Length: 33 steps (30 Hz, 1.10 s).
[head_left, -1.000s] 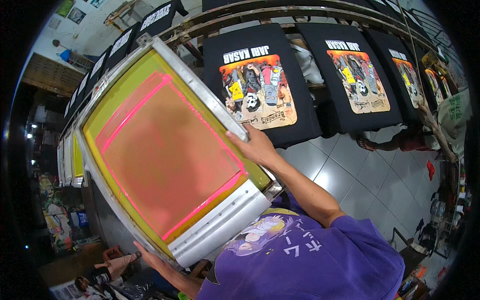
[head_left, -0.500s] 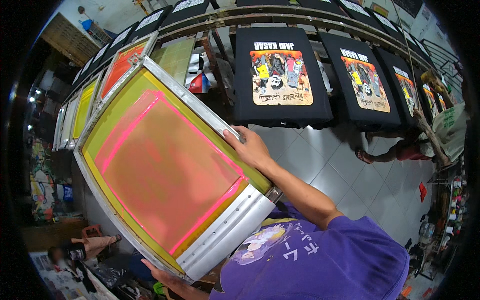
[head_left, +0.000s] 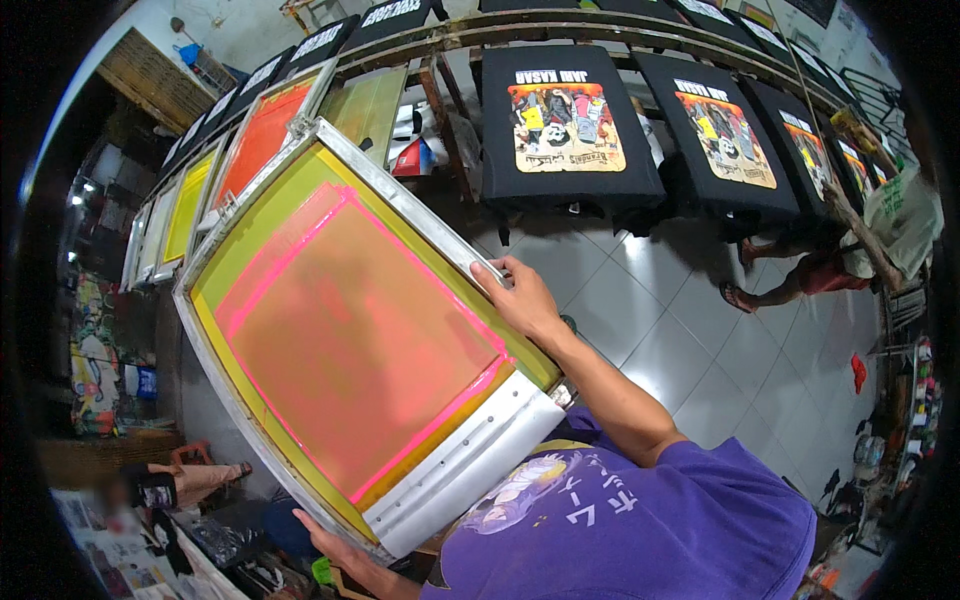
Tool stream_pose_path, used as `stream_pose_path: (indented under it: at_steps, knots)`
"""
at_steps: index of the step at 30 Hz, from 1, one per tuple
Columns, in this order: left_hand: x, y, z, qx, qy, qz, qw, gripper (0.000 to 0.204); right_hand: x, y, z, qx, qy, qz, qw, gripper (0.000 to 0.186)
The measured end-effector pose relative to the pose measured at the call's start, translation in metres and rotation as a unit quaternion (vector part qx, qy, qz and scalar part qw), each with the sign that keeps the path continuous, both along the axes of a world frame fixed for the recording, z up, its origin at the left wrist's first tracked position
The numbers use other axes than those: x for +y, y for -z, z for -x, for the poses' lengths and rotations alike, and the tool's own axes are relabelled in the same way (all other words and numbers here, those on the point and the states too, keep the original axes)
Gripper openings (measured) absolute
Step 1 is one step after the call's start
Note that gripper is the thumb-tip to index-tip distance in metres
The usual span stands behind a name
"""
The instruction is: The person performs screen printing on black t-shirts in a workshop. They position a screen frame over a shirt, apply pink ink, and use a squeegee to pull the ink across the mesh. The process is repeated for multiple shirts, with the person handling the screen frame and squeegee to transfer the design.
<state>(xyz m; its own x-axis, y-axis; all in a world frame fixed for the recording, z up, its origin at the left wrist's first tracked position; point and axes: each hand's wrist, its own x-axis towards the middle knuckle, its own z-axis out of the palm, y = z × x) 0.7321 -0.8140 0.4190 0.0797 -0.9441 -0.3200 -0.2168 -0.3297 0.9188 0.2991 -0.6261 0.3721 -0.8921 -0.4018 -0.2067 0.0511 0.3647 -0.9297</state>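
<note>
I hold a silk-screen frame point(head_left: 240, 425) tilted in front of me, with a metal border and yellow-green mesh. Bright pink ink point(head_left: 420, 270) outlines the wide, brownish-pink middle of the mesh. A silver squeegee point(head_left: 465, 460) with a row of screws rests across the frame's near end. My right hand point(head_left: 522, 300) is closed on the frame's right edge, fingers curled over the metal. At the lower left corner my left hand point(head_left: 335, 545) grips the border from beneath; part of its fingers is hidden behind the frame.
Black T-shirts point(head_left: 560, 120) with colourful prints lie on boards along a rack point(head_left: 440, 100). More screens, one with red mesh point(head_left: 262, 135), lean at the far left. One person's legs point(head_left: 790, 285) show at right; another person point(head_left: 190, 485) is at lower left. Tiled floor point(head_left: 640, 300) lies between.
The frame and both hands sit slightly farther right and lower in the picture, while the shirts appear a little higher. My grip on the frame is unchanged.
</note>
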Motion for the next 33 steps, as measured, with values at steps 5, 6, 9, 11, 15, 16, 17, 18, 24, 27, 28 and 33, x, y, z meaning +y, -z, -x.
stream_pose_path:
  at_steps: [5,6,9,11,15,16,17,18,24,27,28,33]
  knots:
    - [-0.012,0.011,-0.002,0.034,0.023,0.004,0.999,0.086,0.011,-0.008,-0.006,0.022,0.036,0.005,0.999,0.073]
    - [-0.014,0.013,-0.001,0.030,0.018,0.004,0.999,0.085,0.014,-0.010,-0.006,0.013,0.033,0.002,0.999,0.073]
    - [-0.019,0.015,0.009,0.016,0.023,0.000,1.000,0.084,0.025,-0.014,-0.002,-0.003,0.032,-0.011,0.999,0.075]
    - [-0.019,0.013,0.020,0.006,0.034,0.004,0.999,0.084,0.031,-0.015,0.003,0.001,0.042,-0.028,0.999,0.076]
    - [-0.014,0.002,0.051,0.002,0.057,0.011,0.998,0.083,0.044,-0.016,0.020,-0.014,0.059,-0.039,0.997,0.078]
    - [-0.012,-0.001,0.059,0.009,0.065,0.011,0.998,0.083,0.047,-0.017,0.025,-0.014,0.061,-0.042,0.997,0.078]
    - [-0.012,-0.002,0.068,0.007,0.069,0.013,0.998,0.083,0.050,-0.016,0.032,-0.013,0.065,-0.044,0.997,0.078]
    - [-0.010,-0.004,0.076,0.009,0.074,0.017,0.997,0.082,0.052,-0.016,0.038,-0.015,0.065,-0.043,0.997,0.079]
    - [-0.011,0.001,0.121,0.021,0.085,0.009,0.996,0.081,0.061,-0.007,0.085,-0.004,0.073,-0.027,0.997,0.080]
    - [-0.013,0.006,0.150,0.035,0.095,0.011,0.995,0.080,0.064,-0.003,0.114,0.015,0.080,-0.017,0.997,0.080]
    - [-0.013,0.006,0.161,0.040,0.093,0.008,0.995,0.079,0.066,-0.002,0.126,0.020,0.082,-0.010,0.996,0.079]
    - [-0.011,0.002,0.233,0.020,0.121,0.022,0.992,0.078,0.086,0.005,0.189,-0.013,0.086,0.006,0.996,0.075]
